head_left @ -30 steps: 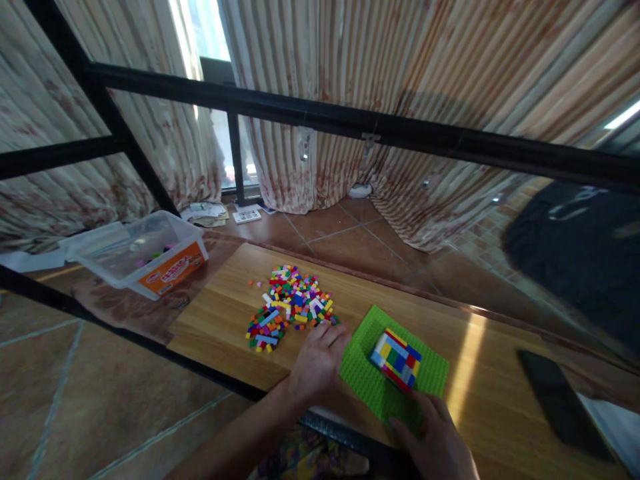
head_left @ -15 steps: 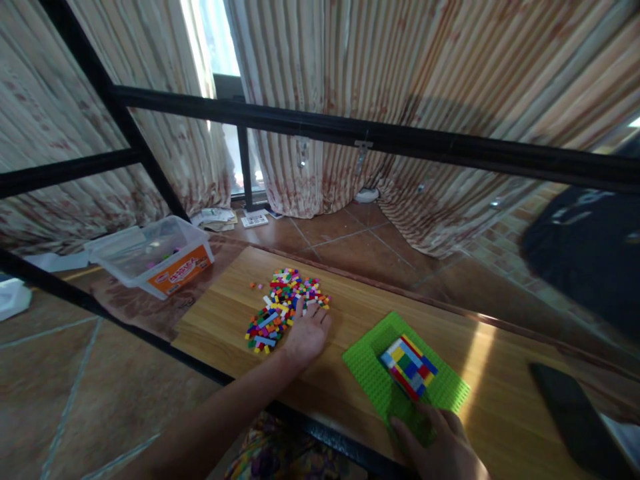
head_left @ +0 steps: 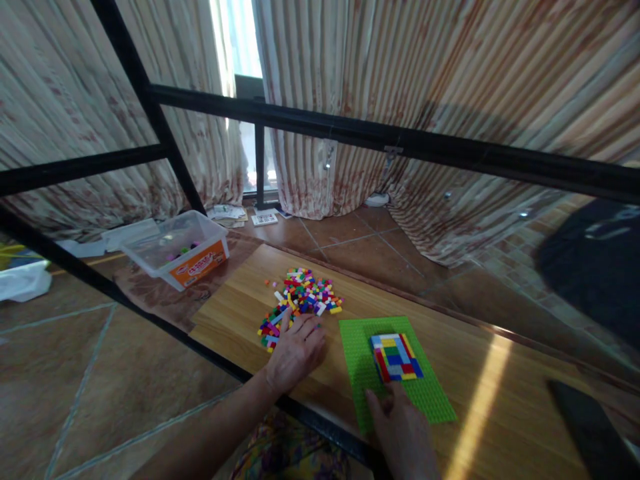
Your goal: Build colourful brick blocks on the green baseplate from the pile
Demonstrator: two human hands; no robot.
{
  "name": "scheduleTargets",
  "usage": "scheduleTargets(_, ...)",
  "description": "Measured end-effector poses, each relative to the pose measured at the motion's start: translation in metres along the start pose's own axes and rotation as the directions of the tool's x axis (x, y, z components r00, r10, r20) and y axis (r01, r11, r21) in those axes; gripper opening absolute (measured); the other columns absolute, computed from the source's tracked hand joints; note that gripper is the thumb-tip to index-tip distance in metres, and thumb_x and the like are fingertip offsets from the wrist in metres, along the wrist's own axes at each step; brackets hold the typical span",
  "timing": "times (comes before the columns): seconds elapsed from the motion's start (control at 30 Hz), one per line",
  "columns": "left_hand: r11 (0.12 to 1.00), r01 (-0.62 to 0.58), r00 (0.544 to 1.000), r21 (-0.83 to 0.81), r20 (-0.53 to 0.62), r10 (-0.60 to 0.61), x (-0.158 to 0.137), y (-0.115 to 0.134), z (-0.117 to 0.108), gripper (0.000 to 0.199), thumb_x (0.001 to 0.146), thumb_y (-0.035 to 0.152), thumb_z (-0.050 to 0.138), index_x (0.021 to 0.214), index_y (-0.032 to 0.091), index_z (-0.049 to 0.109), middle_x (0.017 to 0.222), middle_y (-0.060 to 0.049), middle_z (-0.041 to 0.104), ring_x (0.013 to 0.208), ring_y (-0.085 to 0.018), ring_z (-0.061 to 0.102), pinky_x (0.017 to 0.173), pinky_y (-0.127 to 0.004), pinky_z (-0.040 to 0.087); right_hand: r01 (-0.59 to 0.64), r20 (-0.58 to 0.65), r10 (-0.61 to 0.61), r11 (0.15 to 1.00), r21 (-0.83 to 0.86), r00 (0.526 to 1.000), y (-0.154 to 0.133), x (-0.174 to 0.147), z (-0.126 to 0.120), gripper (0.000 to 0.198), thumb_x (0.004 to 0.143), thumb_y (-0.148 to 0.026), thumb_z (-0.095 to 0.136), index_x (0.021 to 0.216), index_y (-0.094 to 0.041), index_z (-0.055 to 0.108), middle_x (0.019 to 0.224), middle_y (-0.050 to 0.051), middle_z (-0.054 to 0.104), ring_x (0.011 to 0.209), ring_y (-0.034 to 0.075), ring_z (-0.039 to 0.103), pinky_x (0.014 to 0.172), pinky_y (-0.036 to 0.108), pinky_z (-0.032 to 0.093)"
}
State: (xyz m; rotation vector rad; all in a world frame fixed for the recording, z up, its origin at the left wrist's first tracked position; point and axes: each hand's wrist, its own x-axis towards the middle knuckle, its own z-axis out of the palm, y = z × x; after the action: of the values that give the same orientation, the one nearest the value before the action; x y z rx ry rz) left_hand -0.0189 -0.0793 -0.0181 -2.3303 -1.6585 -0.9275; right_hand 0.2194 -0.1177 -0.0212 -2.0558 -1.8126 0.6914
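Observation:
A loose pile of small multicoloured toy bricks [head_left: 311,291] lies on the wooden tabletop. Over its near edge is my left hand [head_left: 300,350], fingers stretched forward and a little bent; nothing shows in them, though their tips are partly hidden. To the right lies a green studded baseplate [head_left: 357,353]. On it sits a low rectangular block of bricks [head_left: 397,358] in red, blue, yellow, white and green. My right hand [head_left: 405,427] rests at the plate's near part, thumb and index finger apart, the index fingertip at the block's near edge.
A clear plastic box [head_left: 175,248] with an orange label and some pieces inside stands beyond the table's left end. A dark flat object [head_left: 590,427] lies at the right. Black metal bars [head_left: 350,127] cross in front of the curtains [head_left: 320,60].
The baseplate and its block have turned counterclockwise under my right hand. My left hand has drawn back slightly toward the pile's near side. The camera view has shifted a little.

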Motion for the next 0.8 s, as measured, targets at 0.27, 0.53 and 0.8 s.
scheduleTargets(0.27,0.909,0.396,0.917,0.128,0.004,-0.400,-0.032,-0.013,-0.024,0.068,0.080,0.044,0.071,0.140,0.022,0.048,0.150,-0.017,0.043,0.134,-0.037,0.042,0.109,-0.058,0.031,-0.130,0.053,0.119,0.895,0.426,0.992,-0.026,-0.012,0.019,0.050,0.075,-0.051,0.059,0.112,-0.018,0.053,0.076,0.004,0.071,0.067,0.024,0.071,0.060,0.034,0.053)
scheduleTargets(0.53,0.894,0.425,0.889,0.144,0.122,-0.442,-0.026,-0.021,-0.007,0.086,0.074,0.056,0.073,0.145,0.019,0.041,0.154,-0.021,0.036,0.141,-0.039,0.034,0.111,-0.059,0.031,-0.186,0.111,0.149,0.771,0.609,0.982,-0.043,-0.024,0.038,0.047,0.071,-0.043,0.069,0.109,-0.018,0.058,0.087,0.006,0.072,0.080,0.022,0.072,0.069,0.031,0.059)
scheduleTargets(0.8,0.928,0.371,0.926,0.022,0.068,-0.371,-0.015,-0.029,-0.002,0.079,0.077,0.055,0.071,0.142,0.018,0.045,0.148,-0.023,0.042,0.136,-0.040,0.040,0.107,-0.059,0.036,-0.090,0.122,0.014,0.756,0.648,0.992,-0.078,-0.027,0.045,0.035,0.081,-0.037,0.062,0.110,-0.018,0.061,0.099,0.010,0.073,0.089,0.022,0.072,0.075,0.031,0.058)
